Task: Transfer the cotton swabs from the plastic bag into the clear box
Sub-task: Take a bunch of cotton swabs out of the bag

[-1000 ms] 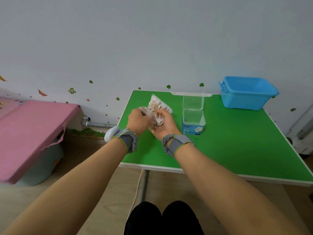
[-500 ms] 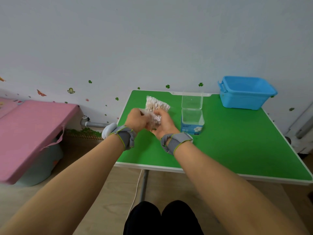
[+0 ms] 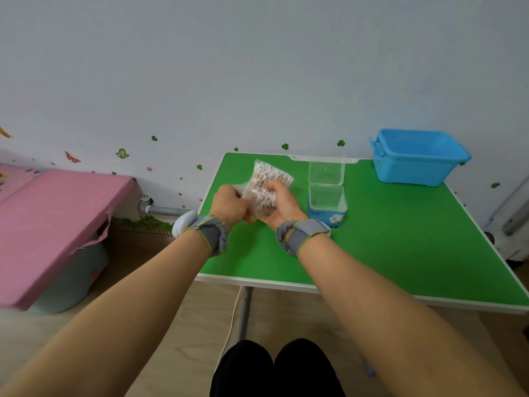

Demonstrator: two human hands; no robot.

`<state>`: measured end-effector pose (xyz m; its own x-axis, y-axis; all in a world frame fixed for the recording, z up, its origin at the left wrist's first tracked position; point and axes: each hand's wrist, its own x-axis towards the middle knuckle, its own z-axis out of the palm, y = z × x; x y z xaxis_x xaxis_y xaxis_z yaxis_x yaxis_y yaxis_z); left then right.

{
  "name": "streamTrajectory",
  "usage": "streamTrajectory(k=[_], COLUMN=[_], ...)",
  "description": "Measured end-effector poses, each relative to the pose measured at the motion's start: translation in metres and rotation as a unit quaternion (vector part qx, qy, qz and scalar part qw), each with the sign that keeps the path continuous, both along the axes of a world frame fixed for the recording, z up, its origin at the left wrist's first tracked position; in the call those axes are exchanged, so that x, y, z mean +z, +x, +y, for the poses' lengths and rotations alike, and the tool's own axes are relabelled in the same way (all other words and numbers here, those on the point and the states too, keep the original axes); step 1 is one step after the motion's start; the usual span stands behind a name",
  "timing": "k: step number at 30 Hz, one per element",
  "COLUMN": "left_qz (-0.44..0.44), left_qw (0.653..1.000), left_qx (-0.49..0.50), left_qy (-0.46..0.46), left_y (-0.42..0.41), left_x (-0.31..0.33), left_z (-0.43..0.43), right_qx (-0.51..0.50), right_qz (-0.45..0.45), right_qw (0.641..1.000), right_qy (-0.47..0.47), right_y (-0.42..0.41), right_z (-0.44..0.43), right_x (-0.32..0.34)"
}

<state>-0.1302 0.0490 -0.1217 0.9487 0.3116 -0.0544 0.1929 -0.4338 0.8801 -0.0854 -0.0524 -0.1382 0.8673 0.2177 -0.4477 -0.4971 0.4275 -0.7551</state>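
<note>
Bag (image 3: pixel 267 184) in hands above table (image 3: pixel 400 253); clear box (image 3: pixel 327 204) right; bin (image 3: pixel 418 157) far right

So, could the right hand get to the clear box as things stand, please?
Probably yes: the clear box stands open just right of the right hand, with nothing between, though that hand is holding the plastic bag.

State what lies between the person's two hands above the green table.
In the head view, the plastic bag of cotton swabs lies between the left hand and the right hand; both hands grip it.
</note>
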Motion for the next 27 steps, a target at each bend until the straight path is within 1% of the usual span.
streamTrajectory(k=[3, 5, 14, 17, 20, 27], left_qz=[-0.013, -0.017, 0.006, 0.004, -0.010, 0.007], left_qw=[0.999, 0.999, 0.999, 0.999, 0.999, 0.997], left_qx=[-0.012, -0.012, -0.019, -0.018, -0.019, -0.022], left_qy=[-0.035, -0.036, 0.043, 0.044, 0.031, 0.067], left_y=[-0.0001, 0.0007, -0.0010, -0.0026, -0.0023, -0.0005], left_x=[0.0016, 0.0031, 0.0058, 0.0032, 0.0032, 0.0038], left_z=[-0.0031, -0.0047, -0.0056, -0.0049, -0.0031, -0.0049], right_qx=[0.020, 0.027, 0.006, -0.004, 0.018, -0.001], right_qz=[-0.013, -0.020, -0.020, -0.021, -0.032, -0.018], right_qw=[0.999, 0.999, 0.999, 0.999, 0.998, 0.999], right_qy=[-0.026, -0.037, -0.036, -0.029, -0.046, -0.044], right_y=[-0.0005, -0.0021, -0.0028, -0.0014, -0.0026, 0.0008], right_z=[0.0006, 0.0025, 0.0043, 0.0050, 0.0069, 0.0069], right_x=[0.0001, 0.0003, 0.0011, 0.0024, 0.0013, 0.0003])
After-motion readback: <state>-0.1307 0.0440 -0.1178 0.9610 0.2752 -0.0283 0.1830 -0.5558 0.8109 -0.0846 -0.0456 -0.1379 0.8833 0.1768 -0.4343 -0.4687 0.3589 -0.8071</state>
